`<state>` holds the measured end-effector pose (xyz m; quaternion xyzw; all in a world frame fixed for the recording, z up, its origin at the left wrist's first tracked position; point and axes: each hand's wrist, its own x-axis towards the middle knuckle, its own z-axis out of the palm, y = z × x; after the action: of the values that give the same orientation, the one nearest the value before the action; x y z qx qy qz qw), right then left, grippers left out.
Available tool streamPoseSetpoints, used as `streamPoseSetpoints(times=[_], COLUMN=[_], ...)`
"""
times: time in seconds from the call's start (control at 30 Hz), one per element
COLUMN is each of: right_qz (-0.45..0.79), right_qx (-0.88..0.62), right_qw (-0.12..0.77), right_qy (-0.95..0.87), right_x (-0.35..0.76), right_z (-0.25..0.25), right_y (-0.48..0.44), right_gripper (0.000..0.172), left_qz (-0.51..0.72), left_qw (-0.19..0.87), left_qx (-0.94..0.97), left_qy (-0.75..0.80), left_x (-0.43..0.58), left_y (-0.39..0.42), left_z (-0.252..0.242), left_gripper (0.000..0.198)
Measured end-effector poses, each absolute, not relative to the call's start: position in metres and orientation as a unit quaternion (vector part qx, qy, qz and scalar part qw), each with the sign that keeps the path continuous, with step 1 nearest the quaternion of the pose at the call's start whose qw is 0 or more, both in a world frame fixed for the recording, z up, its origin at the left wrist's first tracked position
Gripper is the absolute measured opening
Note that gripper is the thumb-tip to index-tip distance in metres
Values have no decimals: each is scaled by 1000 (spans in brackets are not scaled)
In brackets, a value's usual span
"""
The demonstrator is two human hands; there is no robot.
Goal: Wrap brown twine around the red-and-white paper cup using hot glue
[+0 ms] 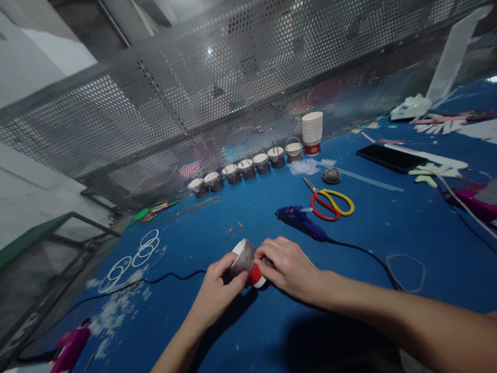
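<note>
- Centrally, low down, a paper cup point(255, 276) is held tilted between the hands, mouth toward 11 o'clock, grey yarn point(244, 259) around its upper part, red below.
- The left hand point(218, 282) grasps it from 8 o'clock, thumb against its side.
- The right hand point(285, 263), at 3 o'clock, pinches its fingertips together at the cup; I cannot tell what they hold.
- From the cup, a glue gun point(301, 221) lies at 2 o'clock, scissors point(319, 192) just beyond.
- White rings point(132, 260) lie at 9 o'clock.
- Farther off, a row of wrapped cups point(261, 165) stands at 12 o'clock, a cup stack point(312, 134) at 1.
- Behind them rises a metal screen point(186, 103).
</note>
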<state>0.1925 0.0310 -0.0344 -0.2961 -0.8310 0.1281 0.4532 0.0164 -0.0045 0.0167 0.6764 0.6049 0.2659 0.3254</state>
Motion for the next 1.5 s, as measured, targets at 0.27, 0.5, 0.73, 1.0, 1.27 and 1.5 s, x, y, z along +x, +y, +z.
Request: streamPoseSetpoints(times=[0.27,0.5,0.73,1.0,1.27,1.5], right_qz=[145,156,213,256,231,211], right_qx=[-292,-290,-327,-328,-327,-323], right_qw=[460,473,454,465,489,503], right_qy=[-826,-818,-801,-781,-774,-773], right_x=[194,194,194,194,192,194], right_z=[-31,-31,-29,-23,-27,-28], right_y=[30,30,31,26,27,31], right_gripper=[20,18,7,5,8,6], left_qz=[337,290,290,292,296,284], left_qw=[357,398,323,212,219,221], left_qx=[650,641,663,716,704,710], left_qy=[579,588,610,597,607,606], left_x=[7,6,15,17,20,27], left_y=[-4,-3,-1,3,3,1], left_z=[11,22,25,22,17,14], left_gripper=[24,23,10,11,11,10])
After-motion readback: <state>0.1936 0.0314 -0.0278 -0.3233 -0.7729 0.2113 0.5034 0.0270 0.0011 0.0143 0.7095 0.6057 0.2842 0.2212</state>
